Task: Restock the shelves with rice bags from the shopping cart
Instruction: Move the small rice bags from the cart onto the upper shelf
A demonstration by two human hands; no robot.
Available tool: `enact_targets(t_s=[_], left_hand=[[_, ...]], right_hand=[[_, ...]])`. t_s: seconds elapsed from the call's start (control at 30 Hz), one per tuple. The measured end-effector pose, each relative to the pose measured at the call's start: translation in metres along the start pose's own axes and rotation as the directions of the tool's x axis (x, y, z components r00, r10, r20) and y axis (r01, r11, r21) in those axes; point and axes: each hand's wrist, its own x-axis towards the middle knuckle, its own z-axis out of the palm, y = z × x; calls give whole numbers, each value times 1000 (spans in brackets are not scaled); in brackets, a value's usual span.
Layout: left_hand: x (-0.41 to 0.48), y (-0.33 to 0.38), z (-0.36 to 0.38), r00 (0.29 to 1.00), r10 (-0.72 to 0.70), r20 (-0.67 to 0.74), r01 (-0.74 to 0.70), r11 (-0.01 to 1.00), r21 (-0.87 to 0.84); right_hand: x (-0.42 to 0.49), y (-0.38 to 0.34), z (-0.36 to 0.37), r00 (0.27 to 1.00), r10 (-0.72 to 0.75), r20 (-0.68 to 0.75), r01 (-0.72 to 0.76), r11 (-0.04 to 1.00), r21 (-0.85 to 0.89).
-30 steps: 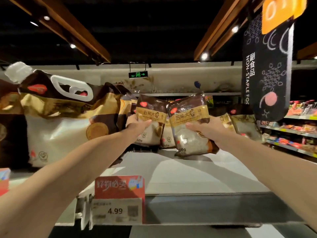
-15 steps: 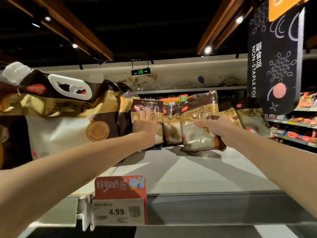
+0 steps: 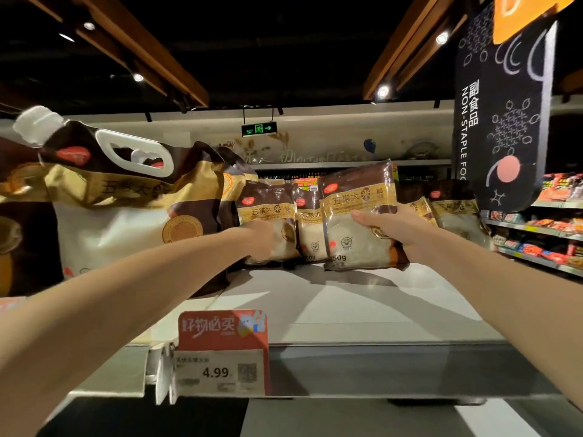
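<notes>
We count five small brown-and-gold plastic rice bags (image 3: 310, 228) with clear windows, in a row on the white metal shelf (image 3: 362, 310) behind the red-topped paper price tag (image 3: 222, 351). One large brown, gold and white rice sack (image 3: 126, 197) with a white handle stands behind and left of the tag. Our right hand (image 3: 400, 230) grasps the third bag (image 3: 356, 216) behind the tag, thumb across its front, fingers behind it. Our left hand (image 3: 260, 241) lies against the first bag (image 3: 268, 212). It is blurred, so we cannot tell whether it grips.
</notes>
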Motion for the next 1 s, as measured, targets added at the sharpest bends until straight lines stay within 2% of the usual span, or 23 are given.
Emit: enact_targets(t_s=[0.07, 0.1, 0.13, 0.17, 0.2, 0.23, 0.27, 0.33, 0.43, 0.5, 0.57, 0.67, 0.77, 0.87, 1.0], left_hand=[[-1, 1, -12, 999, 22, 40, -11, 969, -247], [-3, 5, -20, 997, 49, 63, -13, 877, -481], [-6, 8, -26, 991, 96, 94, 2, 687, -727], [-9, 13, -33, 978, 170, 117, 30, 443, -896], [-10, 14, -39, 964, 243, 110, 50, 242, -969], [-10, 14, -43, 949, 303, 88, 51, 129, -990], [-10, 16, -46, 942, 331, 62, 37, 81, -996], [-10, 18, -47, 947, 321, 14, -3, 52, -999], [-7, 23, -42, 946, 323, -16, -29, 34, -999], [-4, 25, -37, 966, 259, -20, -47, 99, -994], [2, 25, -30, 991, 134, -14, -39, 187, -982], [6, 21, -22, 1000, -29, -2, 8, 342, -940], [10, 13, -18, 1000, -28, -6, 3, 331, -943], [13, 12, -21, 997, -65, -30, -12, 251, -968], [33, 18, -20, 975, -219, -40, 4, 197, -980]], right_hand=[[-1, -2, 0, 996, -41, 73, 34, 994, 104], [-3, -6, 0, 993, -62, 105, 45, 986, 158], [-4, -9, 2, 988, -80, 129, 51, 976, 210], [-4, -11, 3, 985, -95, 145, 59, 969, 239], [-4, -13, 5, 982, -109, 156, 67, 964, 256], [-4, -15, 7, 980, -119, 157, 74, 961, 266], [-4, -17, 8, 977, -135, 164, 84, 954, 287], [-5, -21, 10, 972, -155, 178, 93, 945, 313], [-7, -23, 7, 973, -131, 190, 88, 971, 222], [-5, -18, 8, 984, -102, 143, 101, 995, 14], [-3, -12, 8, 989, -90, 115, 116, 963, -242], [-1, -10, 7, 988, -100, 114, 140, 893, -428], [5, -18, 8, 994, -78, 79, 108, 822, -560], [16, -30, 4, 998, -64, -7, 51, 851, -522], [32, -41, -14, 981, -157, -111, 107, 925, -366]])
